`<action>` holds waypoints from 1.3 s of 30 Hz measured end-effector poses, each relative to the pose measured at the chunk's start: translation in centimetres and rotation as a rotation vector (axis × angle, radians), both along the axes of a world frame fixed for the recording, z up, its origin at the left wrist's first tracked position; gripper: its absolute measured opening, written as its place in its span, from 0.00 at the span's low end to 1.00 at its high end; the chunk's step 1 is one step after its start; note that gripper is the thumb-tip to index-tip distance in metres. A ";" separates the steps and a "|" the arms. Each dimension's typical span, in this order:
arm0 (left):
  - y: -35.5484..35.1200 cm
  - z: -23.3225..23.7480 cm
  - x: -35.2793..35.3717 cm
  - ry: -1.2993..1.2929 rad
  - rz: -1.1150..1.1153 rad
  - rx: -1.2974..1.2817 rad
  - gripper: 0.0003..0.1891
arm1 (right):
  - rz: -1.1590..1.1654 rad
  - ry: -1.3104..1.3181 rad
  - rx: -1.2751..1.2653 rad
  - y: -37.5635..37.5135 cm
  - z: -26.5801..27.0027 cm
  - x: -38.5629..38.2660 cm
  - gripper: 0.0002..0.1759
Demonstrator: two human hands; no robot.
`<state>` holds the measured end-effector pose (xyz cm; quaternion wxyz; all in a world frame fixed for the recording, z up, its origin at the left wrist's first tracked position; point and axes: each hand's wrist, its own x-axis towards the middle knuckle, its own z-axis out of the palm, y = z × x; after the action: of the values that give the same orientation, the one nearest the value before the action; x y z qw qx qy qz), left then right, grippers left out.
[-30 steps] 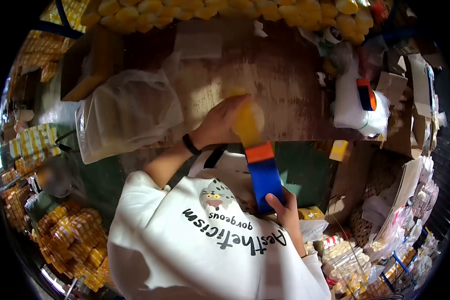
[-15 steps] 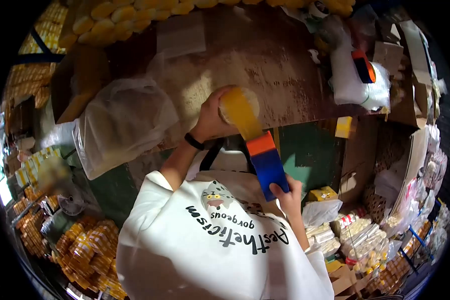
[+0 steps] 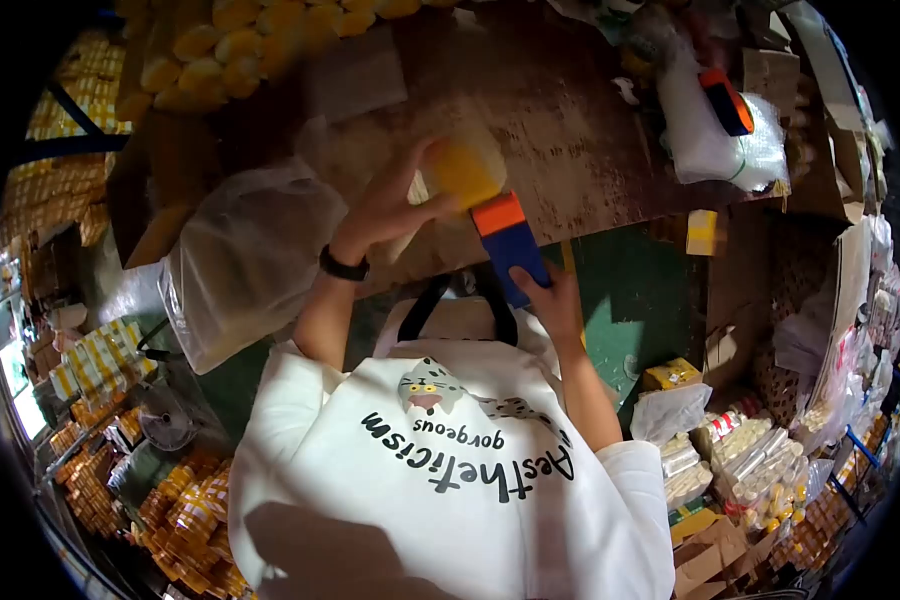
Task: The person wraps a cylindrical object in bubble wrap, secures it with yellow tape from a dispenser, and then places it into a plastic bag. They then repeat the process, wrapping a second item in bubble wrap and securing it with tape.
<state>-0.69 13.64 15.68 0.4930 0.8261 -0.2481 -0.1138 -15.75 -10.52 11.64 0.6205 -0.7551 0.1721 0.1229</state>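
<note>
My left hand [image 3: 395,205] grips the side of a round, pale bundle [image 3: 489,152] over the worktable, its kind blurred by motion. Yellow tape [image 3: 462,188] covers the bundle's near face. In my right hand [image 3: 553,297] is a blue tape dispenser [image 3: 511,250] with an orange front end, my thumb lying along its lower part. That orange end comes right up to the taped face of the bundle.
The brown worktable [image 3: 570,130] spreads ahead, with yellow-ended round pieces [image 3: 240,45] piled at its far left. A clear plastic bag [image 3: 255,250] hangs over the left edge. At the right, another tape dispenser [image 3: 727,103] lies on a bubble-wrap roll [image 3: 695,140].
Both hands have moved up and away from my body, with the bundle and the dispenser. The long tape strip between them has shortened, and the dispenser's orange end is now near the bundle.
</note>
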 end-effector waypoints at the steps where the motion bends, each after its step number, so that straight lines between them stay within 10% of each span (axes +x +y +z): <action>1: -1.2 0.0 1.0 0.010 0.018 0.079 0.38 | -0.007 -0.024 0.023 -0.5 -0.7 1.1 0.22; 10: -2.4 -1.4 12.8 0.291 0.108 0.365 0.49 | 0.067 0.032 -0.109 3.7 2.9 11.8 0.32; 13: -1.6 -2.9 14.1 0.262 0.192 0.276 0.29 | 0.065 0.143 -0.077 4.2 4.2 13.2 0.30; 21: 2.4 -8.6 16.8 0.526 0.203 0.156 0.28 | -0.012 -0.024 0.138 2.4 -1.7 6.0 0.26; 26: 5.2 -13.2 15.8 0.686 0.238 0.130 0.28 | 0.115 0.374 -0.168 0.2 -0.3 3.9 0.26; 39: 4.0 -13.2 13.8 0.565 0.292 0.327 0.27 | 0.141 0.467 -0.116 -2.5 0.0 -0.2 0.25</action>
<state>13.15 17.64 2.45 0.4146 0.8567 0.0401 -0.3042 -15.94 -12.99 11.68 0.5094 -0.7508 0.2643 0.3271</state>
